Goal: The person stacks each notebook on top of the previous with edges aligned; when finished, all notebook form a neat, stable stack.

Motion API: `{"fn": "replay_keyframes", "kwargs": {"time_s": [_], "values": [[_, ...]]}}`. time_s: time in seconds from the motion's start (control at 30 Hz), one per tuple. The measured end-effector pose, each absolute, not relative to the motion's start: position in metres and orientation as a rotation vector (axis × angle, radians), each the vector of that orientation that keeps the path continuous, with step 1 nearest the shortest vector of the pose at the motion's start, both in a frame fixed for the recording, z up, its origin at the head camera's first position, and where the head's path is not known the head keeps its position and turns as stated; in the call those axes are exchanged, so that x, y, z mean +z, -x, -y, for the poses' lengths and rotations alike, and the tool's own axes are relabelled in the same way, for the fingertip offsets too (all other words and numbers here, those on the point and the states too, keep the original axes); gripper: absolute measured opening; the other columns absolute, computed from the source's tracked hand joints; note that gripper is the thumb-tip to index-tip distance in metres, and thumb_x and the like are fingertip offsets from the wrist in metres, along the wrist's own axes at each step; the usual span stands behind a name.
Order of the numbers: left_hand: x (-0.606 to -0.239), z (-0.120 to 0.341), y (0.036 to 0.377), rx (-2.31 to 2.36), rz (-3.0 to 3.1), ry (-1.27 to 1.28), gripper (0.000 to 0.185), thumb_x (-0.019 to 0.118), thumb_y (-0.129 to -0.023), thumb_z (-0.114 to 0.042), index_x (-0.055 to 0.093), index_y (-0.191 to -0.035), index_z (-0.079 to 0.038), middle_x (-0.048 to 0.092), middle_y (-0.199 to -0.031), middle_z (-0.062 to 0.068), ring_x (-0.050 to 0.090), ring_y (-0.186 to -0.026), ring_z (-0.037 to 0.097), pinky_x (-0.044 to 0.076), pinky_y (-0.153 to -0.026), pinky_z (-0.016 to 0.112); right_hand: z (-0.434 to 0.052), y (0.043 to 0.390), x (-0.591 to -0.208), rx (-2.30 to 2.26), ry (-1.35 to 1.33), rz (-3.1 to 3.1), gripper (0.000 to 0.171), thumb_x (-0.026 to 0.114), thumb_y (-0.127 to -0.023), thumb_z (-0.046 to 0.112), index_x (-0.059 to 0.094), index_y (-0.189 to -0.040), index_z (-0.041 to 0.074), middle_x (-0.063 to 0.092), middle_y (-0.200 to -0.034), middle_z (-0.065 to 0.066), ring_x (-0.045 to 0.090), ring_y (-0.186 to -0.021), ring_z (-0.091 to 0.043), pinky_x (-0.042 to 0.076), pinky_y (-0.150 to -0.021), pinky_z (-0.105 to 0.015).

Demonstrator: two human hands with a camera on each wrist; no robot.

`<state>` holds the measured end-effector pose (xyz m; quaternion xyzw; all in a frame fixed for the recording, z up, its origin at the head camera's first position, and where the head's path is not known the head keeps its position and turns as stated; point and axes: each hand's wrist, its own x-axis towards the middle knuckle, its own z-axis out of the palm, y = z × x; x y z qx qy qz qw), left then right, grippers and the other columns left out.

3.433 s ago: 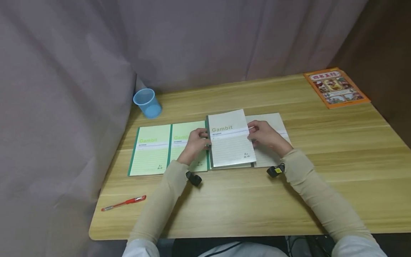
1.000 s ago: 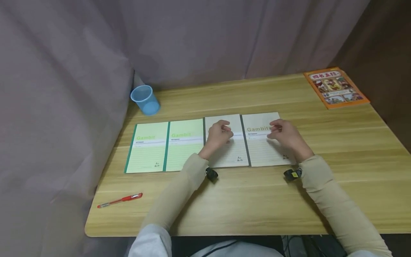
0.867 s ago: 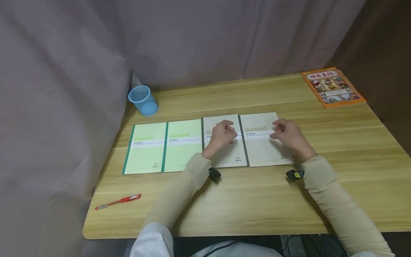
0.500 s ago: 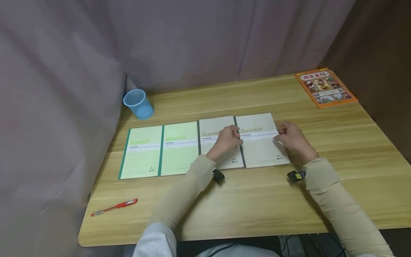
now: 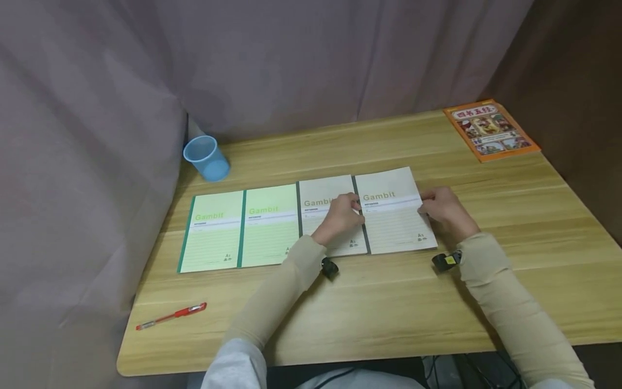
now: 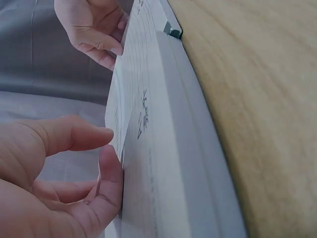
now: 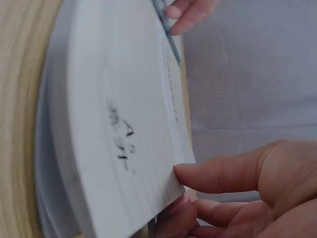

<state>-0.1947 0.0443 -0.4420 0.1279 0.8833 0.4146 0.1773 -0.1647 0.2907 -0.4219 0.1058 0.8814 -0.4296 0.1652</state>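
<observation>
Two notebooks with grey covers and dark spines lie in a row with two green ones. My right hand [image 5: 449, 213] pinches the right edge of the rightmost grey notebook [image 5: 393, 221]; in the right wrist view the thumb lies on its cover and the fingers go underneath. That notebook's edge is slightly raised off the table. My left hand [image 5: 340, 219] is over the other grey notebook [image 5: 316, 186], its fingertips bent at the rightmost notebook's spine. Whether they grip the spine or only touch it, I cannot tell, even in the left wrist view.
The green notebooks [image 5: 214, 237] lie on the left of the wooden table [image 5: 369, 308]. A red pen [image 5: 172, 316] lies near the front left. A blue cup [image 5: 208, 159] stands at the back left. An orange book [image 5: 491, 129] lies at the far right corner.
The grey notebook that both hands held earlier now lies in the row. Since then my right hand has moved onto the rightmost notebook's right edge, and my left hand to its spine.
</observation>
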Motion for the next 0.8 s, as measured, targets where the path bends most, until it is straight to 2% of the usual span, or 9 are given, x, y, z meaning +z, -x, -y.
{"fn": "replay_keyframes", "kwargs": {"time_s": [0.1, 0.23, 0.33, 0.53, 0.7, 0.8], "values": [[-0.441, -0.045, 0.195, 1.168, -2.491, -0.371, 0.045, 0.076, -0.082, 0.002, 0.062, -0.125, 0.006, 0.062, -0.092, 0.003, 0.053, -0.074, 0.012, 0.045, -0.065, 0.019, -0.293, 0.163, -0.422, -1.265, -0.338, -2.467, 0.047, 0.049, -0.089, -0.004, 0.047, -0.133, -0.023, 0.053, -0.122, -0.035, 0.054, -0.100, -0.036, 0.050, -0.075, -0.034], [-0.441, -0.049, 0.196, 1.153, -2.501, -0.364, 0.018, 0.074, -0.081, 0.004, 0.062, -0.094, 0.001, 0.050, -0.075, -0.001, 0.043, -0.061, 0.010, 0.036, -0.053, 0.021, -0.294, 0.161, -0.424, -1.289, -0.372, -2.469, 0.047, 0.050, -0.089, -0.005, 0.048, -0.132, -0.023, 0.054, -0.122, -0.034, 0.056, -0.097, -0.034, 0.051, -0.071, -0.031], [-0.439, -0.053, 0.196, 1.100, -2.519, -0.346, 0.015, 0.075, -0.081, 0.003, 0.061, -0.085, 0.000, 0.047, -0.068, -0.001, 0.041, -0.056, 0.010, 0.034, -0.050, 0.022, -0.294, 0.159, -0.424, -1.274, -0.370, -2.500, 0.048, 0.050, -0.088, -0.004, 0.048, -0.133, -0.022, 0.054, -0.123, -0.035, 0.055, -0.099, -0.036, 0.050, -0.071, -0.030], [-0.437, -0.059, 0.191, 1.018, -2.532, -0.320, 0.016, 0.077, -0.083, -0.003, 0.067, -0.095, 0.003, 0.054, -0.076, 0.004, 0.047, -0.062, 0.014, 0.040, -0.052, 0.022, -0.294, 0.156, -0.425, -1.203, -0.336, -2.579, 0.053, 0.053, -0.082, -0.006, 0.049, -0.132, -0.022, 0.053, -0.121, -0.035, 0.051, -0.102, -0.040, 0.048, -0.070, -0.029], [-0.435, -0.064, 0.188, 1.090, -2.507, -0.294, 0.014, 0.075, -0.083, -0.002, 0.069, -0.093, 0.005, 0.052, -0.083, 0.007, 0.045, -0.067, 0.015, 0.040, -0.053, 0.023, -0.295, 0.153, -0.423, -1.170, -0.322, -2.614, 0.054, 0.050, -0.075, -0.008, 0.052, -0.127, -0.022, 0.055, -0.117, -0.034, 0.051, -0.100, -0.041, 0.047, -0.070, -0.033], [-0.433, -0.066, 0.187, 1.177, -2.480, -0.273, 0.023, 0.073, -0.083, 0.002, 0.066, -0.104, 0.006, 0.057, -0.093, 0.012, 0.048, -0.070, 0.015, 0.042, -0.055, 0.023, -0.297, 0.152, -0.422, -1.165, -0.309, -2.627, 0.053, 0.048, -0.073, -0.008, 0.053, -0.125, -0.021, 0.055, -0.115, -0.034, 0.050, -0.099, -0.041, 0.046, -0.070, -0.036]]}}
